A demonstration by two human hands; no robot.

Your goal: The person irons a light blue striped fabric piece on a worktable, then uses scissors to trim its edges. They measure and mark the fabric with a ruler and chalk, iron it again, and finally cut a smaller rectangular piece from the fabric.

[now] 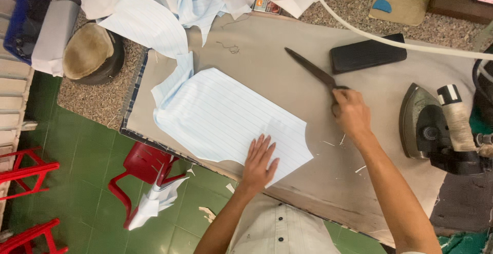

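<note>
A beige padded cloth [287, 64] is covering most of the speckled stone counter [102, 100], which is filling the centre and right of the frame above a green tiled floor [82, 156]. A cut piece of pale blue striped fabric [221, 115] is lying flat on the cloth at centre left, its lower edge reaching the counter's near edge, while more of the same fabric and white paper [149, 23] are heaping up at the upper left. A dark flat iron [426, 125] is resting on its side at the right edge of the frame, well apart from the fabric. Red plastic chairs [138, 172] are standing on the floor at the lower left, and a worn round cushion [90, 51] is sitting on the counter's upper left corner. A black rectangular case [367, 53] is lying at the upper right, just beside the tip end of a pair of long dark scissors [310, 69]. The person's right hand [352, 113] is closing its grip around the scissor handles at centre right, the blades angling toward the upper left above the bare cloth, clear of the fabric. The left hand [259, 159] is pressing flat, fingers spread, on the lower right corner of the striped fabric near the bottom centre. Small scraps [208, 213] are lying on the floor below.
</note>
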